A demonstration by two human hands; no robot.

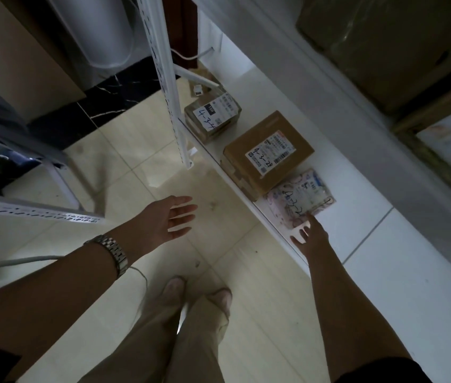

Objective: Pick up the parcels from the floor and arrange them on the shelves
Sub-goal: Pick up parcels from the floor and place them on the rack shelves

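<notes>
patterned parcel [300, 199] on shelf [370, 222] touched at near corner by right hand [312, 236], fingers straight; left hand [169, 218] spread, farther left.

**Underexposed wide-angle view from the head camera, brightest at centre.**
Soft light is pooling on the pale floor tiles [136, 172] and the white shelf board [356, 205], with a faint glare patch showing on the tile below the shelf upright [169, 87]. The corners are darkening into a heavy vignette, and the cardboard boxes [401, 42] at upper right are sinking almost to black. The left hand [166, 219] and the right hand [311, 234] are catching light at palm and fingertips, while both forearms are lying in shadow. Straight edges are bowing toward the margins; the shoes [174, 286] and trouser legs [191, 335] are smearing, whereas the shipping label [269, 153] is reading sharp.
</notes>
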